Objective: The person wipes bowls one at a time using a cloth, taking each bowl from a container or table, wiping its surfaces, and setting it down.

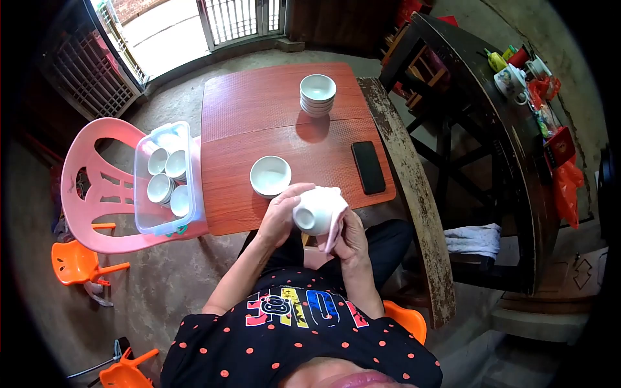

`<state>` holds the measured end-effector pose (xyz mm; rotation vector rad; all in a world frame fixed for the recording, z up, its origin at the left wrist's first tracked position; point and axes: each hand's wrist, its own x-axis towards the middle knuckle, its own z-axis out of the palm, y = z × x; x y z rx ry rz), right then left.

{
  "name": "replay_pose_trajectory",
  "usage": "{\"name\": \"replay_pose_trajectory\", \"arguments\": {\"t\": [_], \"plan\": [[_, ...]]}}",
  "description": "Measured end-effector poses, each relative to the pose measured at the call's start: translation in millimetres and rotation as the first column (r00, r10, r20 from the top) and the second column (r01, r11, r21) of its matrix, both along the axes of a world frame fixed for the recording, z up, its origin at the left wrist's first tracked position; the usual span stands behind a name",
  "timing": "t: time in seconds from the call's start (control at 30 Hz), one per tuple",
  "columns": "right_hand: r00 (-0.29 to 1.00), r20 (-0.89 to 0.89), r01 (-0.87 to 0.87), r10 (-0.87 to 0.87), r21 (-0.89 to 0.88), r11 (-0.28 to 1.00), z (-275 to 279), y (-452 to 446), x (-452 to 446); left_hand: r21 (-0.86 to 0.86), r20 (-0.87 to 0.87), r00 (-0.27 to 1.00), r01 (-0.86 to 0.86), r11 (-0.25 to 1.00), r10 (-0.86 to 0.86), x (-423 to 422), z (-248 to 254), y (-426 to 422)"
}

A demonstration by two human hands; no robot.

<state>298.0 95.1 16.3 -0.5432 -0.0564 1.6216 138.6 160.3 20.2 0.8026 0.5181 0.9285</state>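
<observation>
A white bowl (310, 216) is tilted on its side between my hands, its foot ring turned toward me. My left hand (279, 216) grips it from the left, fingers over its upper side. In my right hand (352, 238) is a pale pink cloth (336, 231), pressed against the bowl's right side and rim. Just beyond my left hand, another white bowl (270, 176) stands upright on the reddish-brown table (246, 116). Farther back on it is a stack of several white bowls (317, 94).
On the pink chair (97, 168) at left sits a clear plastic bin (143, 210) holding several white bowls. A black phone (368, 168) lies at the table's right side. A worn wooden bench (414, 194) runs along that side. Orange stools (76, 262) stand on the floor.
</observation>
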Motion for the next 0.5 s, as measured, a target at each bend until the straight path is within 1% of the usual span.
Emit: {"name": "replay_pose_trajectory", "arguments": {"t": [0.03,0.07,0.1,0.17,0.2,0.23,0.27,0.3,0.33,0.37,0.4,0.43,0.5], "plan": [[0.996,0.086,-0.002,0.001,0.022,1.000,1.3,-1.6,0.6,0.115,-0.089,0.995,-0.040,0.993,0.050,1.4,2.2,-1.9],[0.985,0.170,0.024,-0.021,-0.012,1.000,2.5,-1.0,-1.5,0.162,-0.131,0.988,-0.060,0.985,0.082,6.1,1.0,-4.8],[0.973,0.226,0.048,-0.049,0.012,0.999,4.8,-2.5,-6.3,0.280,-0.317,0.938,-0.045,0.959,0.137,8.0,4.2,-6.0],[0.937,0.334,0.088,-0.106,0.067,0.994,18.9,-7.6,-24.6,0.277,-0.347,0.921,-0.077,0.958,0.174,14.2,4.3,-8.0],[0.901,0.415,0.062,-0.124,0.161,0.985,33.6,-13.6,-37.3,0.110,-0.179,0.979,-0.080,0.991,0.098,14.8,11.0,-7.7],[0.796,0.602,-0.016,-0.064,0.127,0.992,26.5,-20.8,-41.5,-0.058,0.007,0.999,-0.048,0.997,0.048,14.3,20.8,-5.7],[0.398,0.901,-0.214,-0.175,0.276,0.937,23.5,-24.3,-38.2,-0.027,-0.033,0.999,-0.024,0.999,0.023,6.3,25.2,0.8],[-0.073,0.930,-0.452,-0.360,0.291,0.843,20.8,-28.2,-34.9,-0.117,0.017,0.999,-0.043,0.992,0.045,4.5,31.1,3.0],[-0.220,0.800,-0.539,-0.559,0.378,0.753,16.3,-26.6,-38.6,-0.155,-0.001,1.000,0.003,0.988,-0.003,0.5,28.9,5.4],[-0.238,0.761,-0.575,-0.603,0.390,0.719,14.5,-23.5,-41.9,-0.189,-0.015,0.999,0.048,0.981,-0.052,-4.2,25.6,8.0],[-0.269,0.738,-0.604,-0.618,0.371,0.706,9.3,-20.8,-41.6,-0.125,0.011,0.996,0.087,0.988,-0.086,-5.3,21.6,10.1],[-0.296,0.715,-0.633,-0.633,0.350,0.691,5.3,-19.2,-41.8,-0.154,0.076,0.992,0.108,0.982,-0.097,-6.0,20.3,9.7],[-0.348,0.758,-0.638,-0.551,0.239,0.732,20.7,-20.7,-48.4,-0.209,0.203,0.973,0.151,0.966,-0.108,-6.7,26.0,7.3]]}}
